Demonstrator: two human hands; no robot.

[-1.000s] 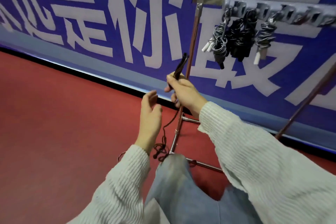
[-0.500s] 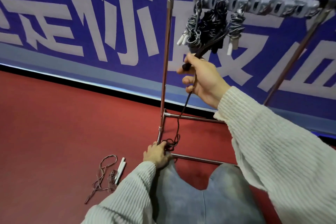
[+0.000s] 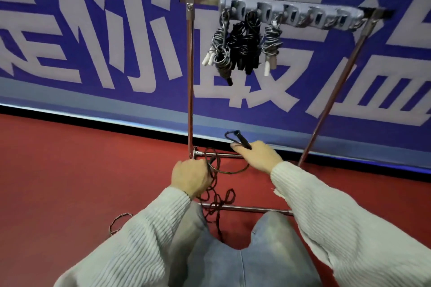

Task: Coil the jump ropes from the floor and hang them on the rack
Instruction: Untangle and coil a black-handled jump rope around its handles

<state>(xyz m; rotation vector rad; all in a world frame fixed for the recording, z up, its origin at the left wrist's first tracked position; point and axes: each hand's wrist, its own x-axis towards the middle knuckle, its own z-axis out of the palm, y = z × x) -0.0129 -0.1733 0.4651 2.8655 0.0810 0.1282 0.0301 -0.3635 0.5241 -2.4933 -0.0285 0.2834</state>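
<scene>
— Two hands were on one black jump rope [image 3: 217, 196]! The right hand [image 3: 258, 157] clutched its black handle [image 3: 242, 141], pointing toward eleven o'clock.

— And the left hand [image 3: 191, 177]?

— Fist wrapped round the cord, loops sagging toward six o'clock onto the red floor [image 3: 70, 170].

— The rack [image 3: 190, 77]?

— At twelve o'clock, coiled ropes [image 3: 242, 49] dangled from its hook bar [image 3: 291, 15].

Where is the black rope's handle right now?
In the head view, the black handle is low at centre, gripped by the right hand in front of the rack, well below the hung ropes.
</scene>
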